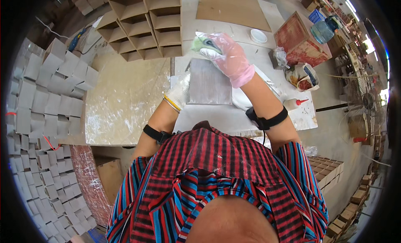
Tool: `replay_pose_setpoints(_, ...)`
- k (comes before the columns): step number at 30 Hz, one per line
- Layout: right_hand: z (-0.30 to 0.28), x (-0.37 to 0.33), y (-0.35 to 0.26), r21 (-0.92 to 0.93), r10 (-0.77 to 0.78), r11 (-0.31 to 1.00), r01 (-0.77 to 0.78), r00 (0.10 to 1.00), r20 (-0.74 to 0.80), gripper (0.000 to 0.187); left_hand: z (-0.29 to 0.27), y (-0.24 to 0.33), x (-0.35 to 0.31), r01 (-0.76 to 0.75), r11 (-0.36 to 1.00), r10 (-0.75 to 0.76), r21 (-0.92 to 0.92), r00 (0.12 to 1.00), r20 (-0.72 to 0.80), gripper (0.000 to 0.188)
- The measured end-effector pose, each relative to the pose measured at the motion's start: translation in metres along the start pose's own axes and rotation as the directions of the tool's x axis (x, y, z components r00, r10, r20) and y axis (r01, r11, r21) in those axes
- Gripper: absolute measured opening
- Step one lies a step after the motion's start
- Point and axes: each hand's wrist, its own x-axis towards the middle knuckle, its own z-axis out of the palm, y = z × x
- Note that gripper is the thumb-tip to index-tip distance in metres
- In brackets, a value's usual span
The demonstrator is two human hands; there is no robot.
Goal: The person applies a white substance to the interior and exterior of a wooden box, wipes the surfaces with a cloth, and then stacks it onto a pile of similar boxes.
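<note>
the grey box (pixel 210 83) lies on the white counter (pixel 209 117), right in front of the person, with its broad face up and pale streaks across it. the left hand (pixel 180 91), in a whitish glove, lies along the box's left edge; its fingers are out of sight, so i cannot tell whether they grip or merely brace. the right hand (pixel 229 58), in a pink glove with clear plastic over the fingers, is curled around a green pad (pixel 199 44) just past the box's far edge. whether pad and box touch is hard to tell.

to work this face well, i would brace the left hand low against the side, fingers clear of the top, so the box cannot skid. the pad would best lie flat, with light, even pressure and overlapping strokes, easing off at the edges and corners. the white bowl (pixel 259 35) and the red-tipped bottle (pixel 295 103) stand well apart from the box, but the right elbow should mind the bottle. the brown compartment unit (pixel 167 51) sits near the pad, so wide leftward sweeps could knock it.
</note>
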Motion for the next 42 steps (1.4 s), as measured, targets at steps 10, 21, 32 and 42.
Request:
replay_pose_setpoints(10, 0.000, -0.036, -0.063, 0.112, -0.499, 0.858, 0.502, 0.865, -0.056, 0.055, -0.001, 0.010, -0.003, -0.048, 0.998, 0.050, -0.032, 0.996, 0.072, 0.024)
replay_pose_setpoints(21, -0.009, -0.028, -0.028, 0.237, -0.168, 0.959, 0.158, 0.985, 0.024, 0.047, -0.037, -0.007, 0.044, 0.025, 0.979, -0.002, -0.201, 0.994, 0.112, 0.025)
replay_pose_setpoints(32, -0.030, -0.060, -0.046, 0.627, 0.096, 0.759, -0.174, 0.983, 0.156, 0.041, -0.020, 0.024, 0.012, -0.090, 0.990, 0.075, -0.112, 0.988, -0.132, 0.031)
replay_pose_setpoints(42, -0.024, -0.043, -0.010, 0.283, 0.057, 0.958, -0.039, 0.997, -0.055, 0.040, -0.035, 0.004, 0.042, -0.028, 0.999, 0.022, -0.040, 0.990, -0.141, 0.035)
